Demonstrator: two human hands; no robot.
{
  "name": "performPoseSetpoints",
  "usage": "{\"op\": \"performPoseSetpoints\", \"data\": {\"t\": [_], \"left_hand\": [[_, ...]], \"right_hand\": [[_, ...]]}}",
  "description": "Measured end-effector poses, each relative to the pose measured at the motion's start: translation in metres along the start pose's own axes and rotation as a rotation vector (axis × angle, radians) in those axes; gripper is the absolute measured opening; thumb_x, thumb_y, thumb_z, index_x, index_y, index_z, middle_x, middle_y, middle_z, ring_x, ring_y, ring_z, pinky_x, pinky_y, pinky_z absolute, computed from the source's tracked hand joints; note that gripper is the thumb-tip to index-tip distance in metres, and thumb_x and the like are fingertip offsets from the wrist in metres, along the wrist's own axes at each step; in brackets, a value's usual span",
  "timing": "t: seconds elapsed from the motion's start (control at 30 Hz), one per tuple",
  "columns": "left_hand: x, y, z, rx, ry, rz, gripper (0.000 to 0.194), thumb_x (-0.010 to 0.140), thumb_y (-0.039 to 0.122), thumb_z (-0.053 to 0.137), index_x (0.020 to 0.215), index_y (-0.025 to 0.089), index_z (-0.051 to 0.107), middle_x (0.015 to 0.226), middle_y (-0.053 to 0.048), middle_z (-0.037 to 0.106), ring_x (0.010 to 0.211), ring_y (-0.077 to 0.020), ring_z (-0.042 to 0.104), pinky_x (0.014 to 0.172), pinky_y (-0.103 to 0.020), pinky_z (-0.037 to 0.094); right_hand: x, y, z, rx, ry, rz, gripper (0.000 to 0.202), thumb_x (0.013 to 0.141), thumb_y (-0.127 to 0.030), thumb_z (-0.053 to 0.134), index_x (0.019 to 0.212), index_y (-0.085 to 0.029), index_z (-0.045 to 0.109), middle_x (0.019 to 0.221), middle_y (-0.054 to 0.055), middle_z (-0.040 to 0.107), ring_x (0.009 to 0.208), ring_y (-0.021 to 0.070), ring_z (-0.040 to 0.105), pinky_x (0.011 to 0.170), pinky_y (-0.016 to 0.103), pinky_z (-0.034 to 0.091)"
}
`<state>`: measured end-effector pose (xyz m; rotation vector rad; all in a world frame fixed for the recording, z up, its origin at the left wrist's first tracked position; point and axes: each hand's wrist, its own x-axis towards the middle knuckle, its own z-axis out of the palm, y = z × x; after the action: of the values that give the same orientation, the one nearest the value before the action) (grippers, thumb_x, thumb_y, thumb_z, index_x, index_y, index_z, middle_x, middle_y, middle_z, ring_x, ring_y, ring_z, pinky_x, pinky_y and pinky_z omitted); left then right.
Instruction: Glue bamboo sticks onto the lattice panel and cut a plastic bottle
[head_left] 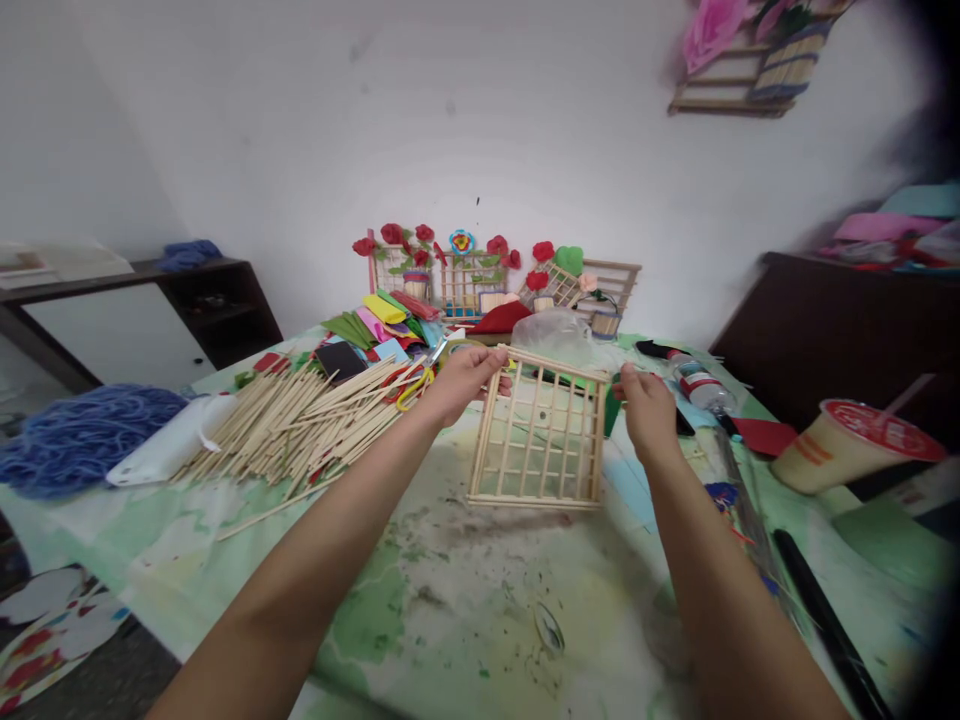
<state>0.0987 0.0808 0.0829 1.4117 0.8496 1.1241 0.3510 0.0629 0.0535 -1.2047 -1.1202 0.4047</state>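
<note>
A person's left hand [466, 385] pinches the upper left corner of a wooden lattice [546, 445], thumb and fingers closed on it, tilted above a green-and-white tablecloth [450, 620]. The right hand [651, 410] has its fingers drawn together at the upper right corner; whether they grip it cannot be told. Loose sticks [289, 420] and blue yarn [90, 435] lie to the left, a lidded cup [825, 450] stands to the right, and red flowers [392, 233] line the wall behind.
</note>
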Motion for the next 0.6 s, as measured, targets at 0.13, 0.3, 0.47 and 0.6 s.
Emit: {"op": "performPoseSetpoints", "data": {"t": [0.13,0.3,0.47,0.6], "left_hand": [[-0.003,0.005,0.001,0.094,0.051,-0.008,0.038,0.073,0.054,0.065,0.079,0.017,0.063,0.066,-0.003,0.064,0.063,-0.0139,0.062,0.057,-0.025,0.045],[-0.005,0.006,0.002,0.103,0.047,0.009,0.037,0.072,0.054,0.065,0.077,0.017,0.062,0.065,-0.003,0.065,0.062,-0.0144,0.062,0.055,-0.024,0.043],[-0.008,0.009,0.007,0.090,0.032,0.018,0.038,0.071,0.053,0.066,0.079,0.017,0.061,0.066,-0.002,0.064,0.060,-0.0131,0.060,0.051,-0.021,0.042],[-0.012,0.013,0.011,0.109,0.009,0.030,0.037,0.072,0.052,0.065,0.080,0.016,0.059,0.066,-0.001,0.064,0.060,-0.0125,0.060,0.052,-0.022,0.045]], "right_hand": [[-0.018,-0.024,0.013,-0.371,0.055,-0.449,0.022,0.081,-0.037,0.057,0.091,-0.018,0.064,0.081,0.007,0.061,0.084,0.0252,0.053,0.082,0.042,0.039],[-0.058,-0.055,0.044,-0.526,-0.333,-0.927,0.014,0.086,-0.026,0.054,0.088,-0.019,0.066,0.084,0.008,0.065,0.083,0.0234,0.056,0.077,0.037,0.042],[-0.073,-0.057,0.057,-0.631,-0.343,-1.002,0.017,0.087,-0.022,0.053,0.093,-0.016,0.067,0.083,0.008,0.067,0.081,0.0241,0.055,0.074,0.036,0.041],[-0.074,-0.058,0.058,-0.650,-0.313,-0.998,0.018,0.089,-0.021,0.050,0.085,-0.016,0.068,0.078,0.008,0.066,0.077,0.0225,0.054,0.072,0.035,0.041]]}}
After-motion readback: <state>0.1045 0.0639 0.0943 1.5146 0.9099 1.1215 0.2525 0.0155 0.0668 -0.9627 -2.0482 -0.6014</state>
